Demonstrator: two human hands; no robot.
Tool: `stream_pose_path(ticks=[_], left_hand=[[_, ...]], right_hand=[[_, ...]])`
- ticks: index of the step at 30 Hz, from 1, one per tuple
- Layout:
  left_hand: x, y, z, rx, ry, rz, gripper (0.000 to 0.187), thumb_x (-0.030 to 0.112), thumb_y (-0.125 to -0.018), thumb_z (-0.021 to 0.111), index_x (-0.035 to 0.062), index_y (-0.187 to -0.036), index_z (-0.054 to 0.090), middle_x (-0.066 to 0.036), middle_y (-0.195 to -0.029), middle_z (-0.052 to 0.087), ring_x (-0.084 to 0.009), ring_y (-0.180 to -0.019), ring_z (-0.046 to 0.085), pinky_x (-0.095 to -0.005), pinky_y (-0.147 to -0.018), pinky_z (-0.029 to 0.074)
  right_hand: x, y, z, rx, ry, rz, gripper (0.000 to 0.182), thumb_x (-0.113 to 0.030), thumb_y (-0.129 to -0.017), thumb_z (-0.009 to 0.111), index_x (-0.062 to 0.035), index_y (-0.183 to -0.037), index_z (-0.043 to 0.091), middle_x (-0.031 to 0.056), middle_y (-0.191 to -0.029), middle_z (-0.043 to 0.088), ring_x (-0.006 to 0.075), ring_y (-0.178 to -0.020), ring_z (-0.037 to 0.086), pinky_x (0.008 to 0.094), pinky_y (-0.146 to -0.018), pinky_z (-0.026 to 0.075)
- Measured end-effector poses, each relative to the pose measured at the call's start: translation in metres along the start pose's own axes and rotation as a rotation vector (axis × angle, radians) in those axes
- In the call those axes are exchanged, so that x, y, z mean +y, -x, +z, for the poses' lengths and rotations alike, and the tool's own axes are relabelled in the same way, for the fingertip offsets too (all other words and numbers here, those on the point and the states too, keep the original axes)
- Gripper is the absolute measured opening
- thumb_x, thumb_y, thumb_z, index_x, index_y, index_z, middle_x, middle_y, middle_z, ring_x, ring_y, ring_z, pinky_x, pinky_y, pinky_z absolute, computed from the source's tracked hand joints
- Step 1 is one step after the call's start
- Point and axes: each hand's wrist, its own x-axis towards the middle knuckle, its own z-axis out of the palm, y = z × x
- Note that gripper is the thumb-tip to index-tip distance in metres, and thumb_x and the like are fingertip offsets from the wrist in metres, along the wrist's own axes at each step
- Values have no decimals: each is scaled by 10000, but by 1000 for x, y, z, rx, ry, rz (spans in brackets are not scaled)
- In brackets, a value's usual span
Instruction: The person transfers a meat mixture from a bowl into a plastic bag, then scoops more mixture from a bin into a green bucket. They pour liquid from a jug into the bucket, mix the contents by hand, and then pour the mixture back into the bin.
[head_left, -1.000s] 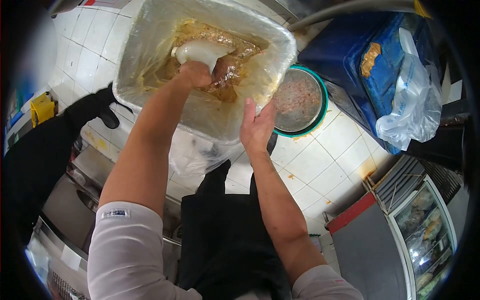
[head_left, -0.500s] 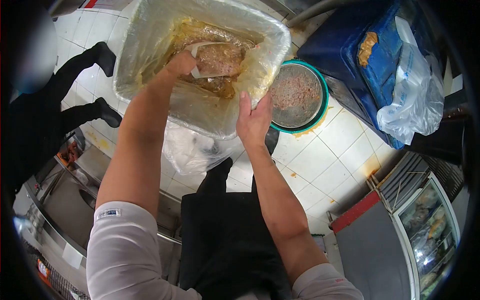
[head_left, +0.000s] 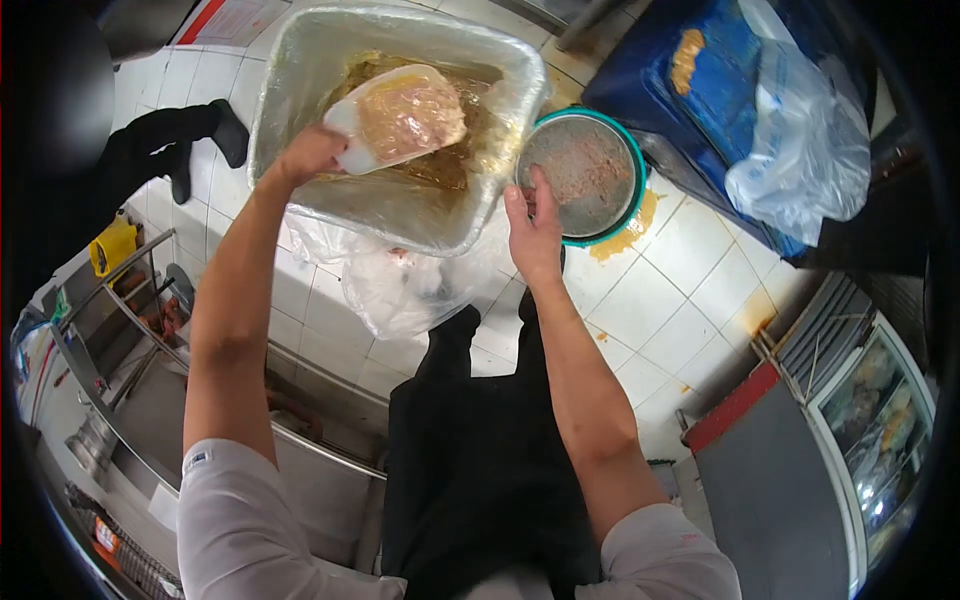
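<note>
My left hand (head_left: 312, 155) is closed around the handle end of a white scoop (head_left: 362, 158). A heap of wet, pinkish-brown mush (head_left: 415, 112) fills the scoop, which is tilted over a large bin (head_left: 400, 18) lined with clear plastic. Brown, oily liquid (head_left: 440, 178) lies in the bin below it. To the right, my right hand (head_left: 536, 230) reaches the near left edge of a round mesh sieve (head_left: 572, 212), thumb and forefinger apart at its rim. Bits of the same mush are scattered on the mesh. A green basin (head_left: 640, 190) shows around the sieve.
A blue container (head_left: 640, 85) with a crumpled plastic bag (head_left: 800, 140) stands at right. Another clear bag (head_left: 400, 290) lies on the tiles before my feet. Brown spills (head_left: 625, 238) mark the floor near the basin. A person's dark-clad legs (head_left: 190, 125) are at left, above a metal rack (head_left: 120, 270).
The loaded scoop has risen from the liquid and shifted left with my left hand. My right hand has let go of the bin's lined rim and moved right to the sieve.
</note>
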Motion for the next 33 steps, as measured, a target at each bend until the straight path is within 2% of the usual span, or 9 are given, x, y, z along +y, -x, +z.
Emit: stream_pose_path(ticks=[4, 5, 8, 9, 12, 16, 17, 26, 33], left_hand=[[35, 20, -50, -15, 478, -335, 97, -17, -656, 648, 11, -690, 562, -116, -682, 585, -239, -621, 623, -307, -583, 522], [46, 23, -65, 7, 156, -110, 40, -6, -706, 605, -12, -705, 566, -115, -662, 576, -221, -596, 621, -297, -563, 520], [83, 33, -91, 108, 846, -648, 64, 23, -756, 564, -26, -715, 570, -119, -650, 575, -189, -576, 610, -296, -540, 514], [99, 36, -105, 79, 701, -560, 94, 31, -777, 536, -37, -722, 569, -129, -652, 571, -173, -570, 593, -302, -543, 516], [157, 26, -148, 229, 1173, -895, 110, 40, -779, 531, -31, -704, 570, -104, -658, 573, -160, -566, 572, -292, -546, 514], [199, 21, -167, 200, 1019, -602, 167, 101, -804, 525, -11, -697, 587, -46, -664, 556, -124, -583, 547, -260, -534, 485], [212, 15, -173, 189, 1156, -697, 157, 78, -808, 521, -30, -715, 585, -68, -673, 562, -137, -574, 560, -265, -528, 483], [304, -32, -157, 192, 1388, -716, 168, 98, -803, 524, -30, -720, 595, -64, -656, 574, -129, -529, 536, -275, -496, 448], [354, -66, -103, 164, 1527, -857, 166, 96, -784, 511, -27, -812, 619, -71, -729, 604, -146, -609, 569, -287, -497, 460]], right_hand=[[8, 10, -22, 69, -122, 19, 576, -384, -929, 596, -19, -1352, 458, 121, -987, 611, 182, -860, 575, 318, -810, 471], [9, 12, -27, 77, -135, 10, 561, -378, -934, 590, -17, -1345, 465, 114, -977, 611, 176, -857, 574, 314, -810, 470], [5, 16, -44, 88, -127, 5, 532, -368, -945, 579, -15, -1331, 480, 111, -978, 616, 169, -872, 578, 308, -821, 466], [-1, 18, -51, 90, -93, 22, 533, -369, -944, 579, -15, -1330, 481, 121, -998, 621, 174, -893, 585, 309, -831, 464], [6, 19, -64, 111, -144, 11, 532, -377, -942, 580, -16, -1322, 490, 155, -1070, 631, 196, -970, 599, 314, -869, 458], [11, 15, -90, 95, -152, 52, 536, -395, -942, 573, -11, -1310, 502, 187, -1158, 624, 227, -1060, 596, 323, -916, 446], [11, 14, -98, 97, -136, 62, 538, -399, -943, 569, -9, -1309, 503, 184, -1154, 624, 229, -1059, 596, 325, -919, 446], [45, 10, -153, 198, -285, 10, 546, -419, -958, 538, 3, -1303, 507, 181, -1172, 610, 232, -1086, 574, 331, -946, 431], [69, 2, -174, 224, -341, 42, 540, -446, -960, 523, 11, -1246, 558, 108, -1063, 640, 162, -881, 585, 289, -795, 476]])
